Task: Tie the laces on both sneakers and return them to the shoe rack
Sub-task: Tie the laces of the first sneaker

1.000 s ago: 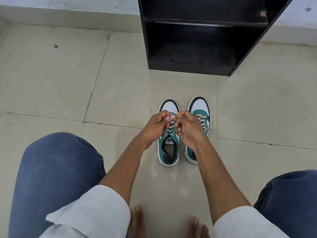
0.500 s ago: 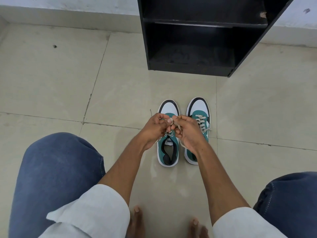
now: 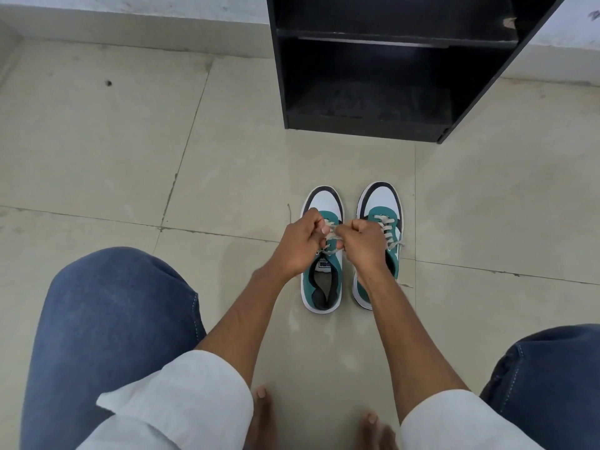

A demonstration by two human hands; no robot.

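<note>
1. Two teal-and-white sneakers stand side by side on the tiled floor (image 3: 130,157), well short of the black shoe rack (image 3: 373,92), which stands against the wall beyond them.
2. The left sneaker (image 3: 321,287) and the right sneaker (image 3: 381,203) each run lengthwise toward the shoe rack, toes pointing at it and heels toward the person; the two lie roughly parallel with a narrow gap between them.
3. The left hand (image 3: 300,245) has its fingers curled and pinches the cream laces (image 3: 331,232) over the left sneaker's tongue.
4. The right hand (image 3: 365,245) is likewise curled tight, gripping the same laces just beside the left hand; its wrist covers the inner side of the right sneaker.
5. The right sneaker's own laces (image 3: 388,230) lie criss-crossed on its upper, nearer the shoe rack than the heel.
</note>
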